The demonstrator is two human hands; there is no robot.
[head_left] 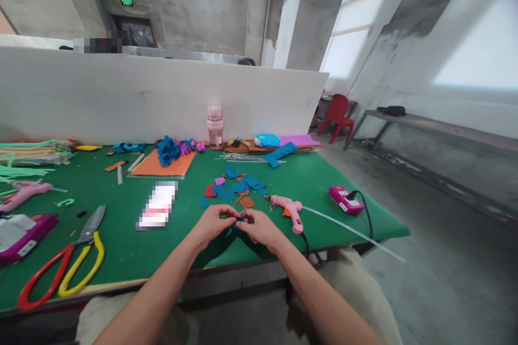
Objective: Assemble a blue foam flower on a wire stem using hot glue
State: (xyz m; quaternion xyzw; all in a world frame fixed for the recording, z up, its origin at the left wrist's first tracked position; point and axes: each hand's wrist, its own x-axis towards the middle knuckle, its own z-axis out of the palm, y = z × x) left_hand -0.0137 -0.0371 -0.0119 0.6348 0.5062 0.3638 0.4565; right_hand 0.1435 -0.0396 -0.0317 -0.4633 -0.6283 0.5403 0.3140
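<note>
Between my fingertips is a small blue piece (239, 222), mostly covered by the fingers; it looks like the cut blue pieces nearby. My left hand (216, 222) pinches it from the left, and my right hand (259, 226) pinches it from the right. Both hands are close together above the front part of the green table (170, 259). Just beyond them lie scattered blue cut pieces (251, 181), a red piece (210, 191), a pink piece (219, 180) and a brown piece (246, 202). A pink glue gun (289, 207) with a long clear glue stick (352, 232) rests to the right of my right hand.
Large scissors (87, 242) and a blurred white card (158, 206) lie left. Blue flowers (168, 150) sit on orange sheets (162, 166). A pink bottle (215, 126) stands by the white partition (162, 91). A magenta box (346, 199) with a cord sits right.
</note>
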